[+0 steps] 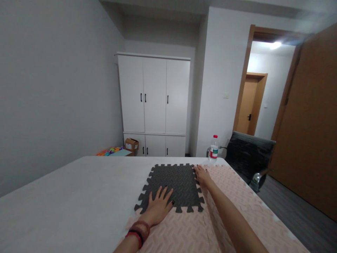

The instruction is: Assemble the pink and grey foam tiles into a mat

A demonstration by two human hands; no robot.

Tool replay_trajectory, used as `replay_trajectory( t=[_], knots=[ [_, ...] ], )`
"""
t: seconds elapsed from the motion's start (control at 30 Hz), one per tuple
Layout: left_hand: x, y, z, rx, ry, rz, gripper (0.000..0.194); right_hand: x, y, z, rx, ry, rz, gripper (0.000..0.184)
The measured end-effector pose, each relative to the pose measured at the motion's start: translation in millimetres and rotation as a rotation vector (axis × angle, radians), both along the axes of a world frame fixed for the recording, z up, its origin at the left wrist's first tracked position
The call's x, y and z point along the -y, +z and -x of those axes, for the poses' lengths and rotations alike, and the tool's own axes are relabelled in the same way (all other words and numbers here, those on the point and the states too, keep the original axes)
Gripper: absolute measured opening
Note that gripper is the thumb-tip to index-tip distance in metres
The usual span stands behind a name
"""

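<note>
A dark grey foam mat tile point(175, 182) with jigsaw edges lies flat on the white table. Spread fingers of my left hand point(159, 206) rest on its near left part, and a dark red band and a red one circle that wrist. At the tile's far right edge, my right hand point(202, 175) lies with its fingers outstretched, fingertips touching the border. Pink foam matting point(181, 232) with a woven-like pattern is under my left palm and along the near side. More pink matting point(244, 196) extends to the right, with a raised fold beneath my right forearm.
The white table point(65, 196) spreads to the left. A clear bottle point(214, 148) with a red cap stands at its far right corner. A black chair point(249, 154) is beyond the right edge. Behind are a white cabinet point(155, 96), a cardboard box point(131, 144) and a doorway.
</note>
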State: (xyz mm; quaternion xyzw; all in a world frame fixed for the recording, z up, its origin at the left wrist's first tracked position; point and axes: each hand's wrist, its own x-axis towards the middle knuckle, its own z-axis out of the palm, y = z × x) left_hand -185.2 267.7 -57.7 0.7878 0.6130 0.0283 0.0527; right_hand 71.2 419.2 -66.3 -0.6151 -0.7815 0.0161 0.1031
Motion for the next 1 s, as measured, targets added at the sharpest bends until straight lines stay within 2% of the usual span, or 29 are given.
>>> replay_trajectory(
  t=[0.17,0.33,0.5,0.63,0.77,0.87,1.0],
  knots=[
    [-2.3,0.2,-0.1,-0.001,-0.001,0.011,0.059,-9.1,-4.6,-8.6,0.008,0.035,0.039,0.046],
    [-5.0,-2.5,1.4,0.016,-0.002,0.017,0.059,-15.1,-0.8,-9.9,0.006,0.045,0.079,0.045],
    [-5.1,-1.9,0.9,0.021,0.009,0.019,0.06,-6.7,5.2,-2.6,0.005,0.043,0.074,0.048],
    [-4.7,-1.4,0.3,0.021,0.014,0.024,0.067,26.5,10.5,1.4,-0.019,0.098,0.057,0.056],
    [-8.8,-7.7,0.8,0.022,0.022,0.004,0.067,85.0,7.7,-5.7,-0.027,0.156,0.049,0.061],
    [-12.8,-13.8,0.8,0.026,0.035,-0.015,0.068,124.9,0.4,-12.9,-0.048,0.142,0.034,0.059],
    [-13.6,-15.0,-0.7,0.031,0.045,-0.025,0.068,147.8,-1.2,-16.5,-0.103,0.088,0.025,0.059]
  ],
)
